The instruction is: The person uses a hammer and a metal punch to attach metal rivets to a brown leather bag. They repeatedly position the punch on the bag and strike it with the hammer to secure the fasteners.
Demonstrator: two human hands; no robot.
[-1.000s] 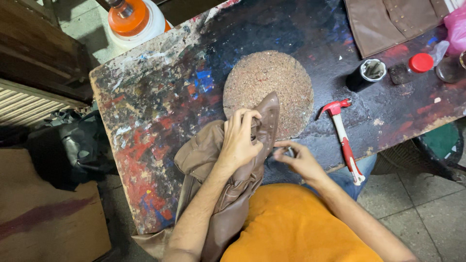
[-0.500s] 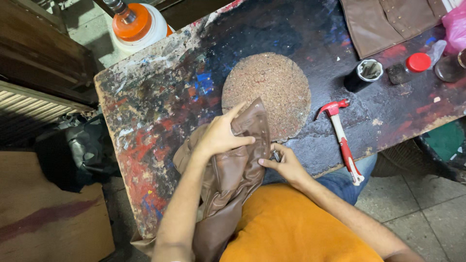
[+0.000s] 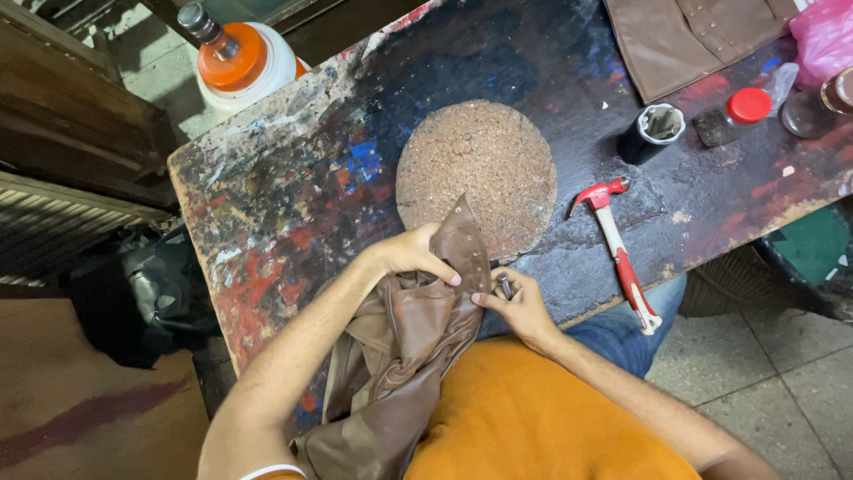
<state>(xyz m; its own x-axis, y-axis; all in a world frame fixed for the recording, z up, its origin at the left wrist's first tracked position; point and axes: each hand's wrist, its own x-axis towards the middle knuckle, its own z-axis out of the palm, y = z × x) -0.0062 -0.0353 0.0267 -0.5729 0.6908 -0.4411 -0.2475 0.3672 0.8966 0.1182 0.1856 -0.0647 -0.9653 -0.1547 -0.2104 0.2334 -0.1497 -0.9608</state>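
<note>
You are sitting at the near edge of the paint-smeared dark counter (image 3: pixel 293 204), your orange shirt (image 3: pixel 533 418) filling the bottom of the view. The brown leather garment piece (image 3: pixel 404 356) is draping from your lap up over the counter's near edge, its pointed flap lying onto the counter just ahead of your hands. Your left hand (image 3: pixel 413 253) is resting on top of the leather, fingers curled down over the flap and grasping it. Your right hand (image 3: pixel 520 307) is sitting just beside the leather at the near edge, its grip clenched around a small dark metal tool (image 3: pixel 505 286), with the thumb touching the leather's edge.

The tip of the flap is overlapping the near rim of the round, speckled reddish-brown pad (image 3: pixel 477 169) lying at the middle of the counter. To the right of it, the red-and-white hammer (image 3: pixel 617 253) is lying with its handle sticking out past the near edge. Farther toward the far right corner, a black cylindrical cup (image 3: pixel 651 132), a red-capped small jar (image 3: pixel 745 108) and another brown leather panel (image 3: pixel 689 36) are sitting. Beyond the far left corner, a white jug with an orange cap (image 3: pixel 244 58) is standing on the floor.
</note>
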